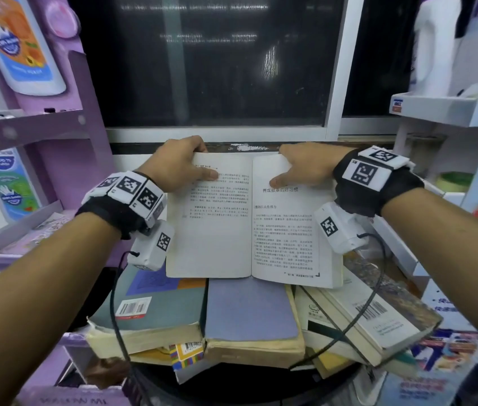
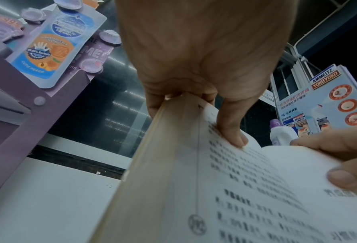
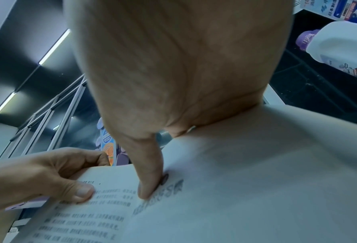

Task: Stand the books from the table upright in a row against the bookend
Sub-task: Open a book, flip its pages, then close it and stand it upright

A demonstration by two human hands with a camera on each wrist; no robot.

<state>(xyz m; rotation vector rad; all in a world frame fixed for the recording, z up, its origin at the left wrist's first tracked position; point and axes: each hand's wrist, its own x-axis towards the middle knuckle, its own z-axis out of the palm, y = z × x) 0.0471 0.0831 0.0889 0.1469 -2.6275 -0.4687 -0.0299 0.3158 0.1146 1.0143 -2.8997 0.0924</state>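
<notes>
An open book [image 1: 232, 230] with printed pages is held up over a pile of closed books on a dark round table [image 1: 232, 382]. My left hand [image 1: 205, 161] grips its top left corner, thumb [image 2: 233, 131] pressed on the left page [image 2: 235, 197], fingers behind the cover. My right hand [image 1: 280, 167] grips the top right corner, thumb [image 3: 148, 180] on the right page [image 3: 256, 189]. In the pile lie a grey-blue book [image 1: 150, 312], a lavender book [image 1: 249, 312] and a white book with a barcode [image 1: 378, 315]. No bookend is in view.
A purple display shelf [image 1: 56, 127] stands close on the left, a white shelf [image 1: 437, 109] with a white bottle [image 1: 437, 45] on the right. A dark window [image 1: 202, 68] and its sill are straight ahead. Black wrist-camera cables [image 1: 114, 317] hang over the pile.
</notes>
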